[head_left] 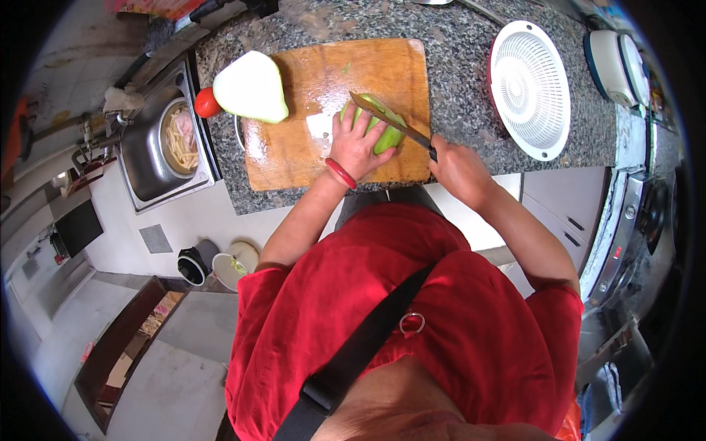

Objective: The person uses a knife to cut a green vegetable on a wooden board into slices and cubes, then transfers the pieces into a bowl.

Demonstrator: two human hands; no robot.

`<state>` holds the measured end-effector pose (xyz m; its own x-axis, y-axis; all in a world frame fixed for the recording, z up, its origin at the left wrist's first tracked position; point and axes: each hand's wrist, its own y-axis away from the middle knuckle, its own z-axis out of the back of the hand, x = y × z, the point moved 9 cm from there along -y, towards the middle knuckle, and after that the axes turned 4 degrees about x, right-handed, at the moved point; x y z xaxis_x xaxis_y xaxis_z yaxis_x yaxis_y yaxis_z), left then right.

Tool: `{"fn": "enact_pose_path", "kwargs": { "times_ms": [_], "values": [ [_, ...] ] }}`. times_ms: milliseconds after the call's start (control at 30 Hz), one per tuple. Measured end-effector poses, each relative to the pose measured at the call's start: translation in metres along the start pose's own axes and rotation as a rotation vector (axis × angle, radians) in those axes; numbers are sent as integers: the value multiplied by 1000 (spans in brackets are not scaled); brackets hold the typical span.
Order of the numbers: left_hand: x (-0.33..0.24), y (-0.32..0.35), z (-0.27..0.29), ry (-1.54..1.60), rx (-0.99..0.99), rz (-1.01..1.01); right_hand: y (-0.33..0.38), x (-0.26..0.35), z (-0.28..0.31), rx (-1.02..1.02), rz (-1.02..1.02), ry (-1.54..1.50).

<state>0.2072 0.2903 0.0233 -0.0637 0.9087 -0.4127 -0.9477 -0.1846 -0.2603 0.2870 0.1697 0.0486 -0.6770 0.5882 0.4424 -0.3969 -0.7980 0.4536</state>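
Observation:
My left hand (357, 148), with a red bangle at its wrist, presses a green gourd piece (390, 140) against the wooden cutting board (316, 70). Its fingers curl over the top of the piece. In my right hand (462, 173) is a dark-handled knife (403, 127), its blade lying slantwise across the gourd piece, close to my left fingertips. How deep the edge sits in it I cannot tell. A large pale gourd half (251, 84) with a green rim rests on the board's left side. Beside it is a red tomato (208, 103).
A white colander (564, 106) stands on the speckled stone counter (460, 51) to the right, with a white-and-dark appliance (612, 67) beyond it. At the left, a metal sink (140, 173) holds a bowl of pale strips and pinkish pieces. Bins (241, 259) stand on the floor below.

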Motion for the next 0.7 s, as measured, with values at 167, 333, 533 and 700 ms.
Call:
{"fn": "enact_pose_path", "kwargs": {
  "times_ms": [167,333,533,700],
  "values": [
    [-1,1,0,5,15,14,-15,2,-5,77,-58,-34],
    [-1,-3,-1,26,16,-6,-42,-20,-19,22,-89,-17],
    [0,-3,4,7,-14,-1,-17,-1,-3,56,-60,-24],
    [2,0,1,16,-5,3,-3,-2,0,43,-27,-48]
  ]
}}
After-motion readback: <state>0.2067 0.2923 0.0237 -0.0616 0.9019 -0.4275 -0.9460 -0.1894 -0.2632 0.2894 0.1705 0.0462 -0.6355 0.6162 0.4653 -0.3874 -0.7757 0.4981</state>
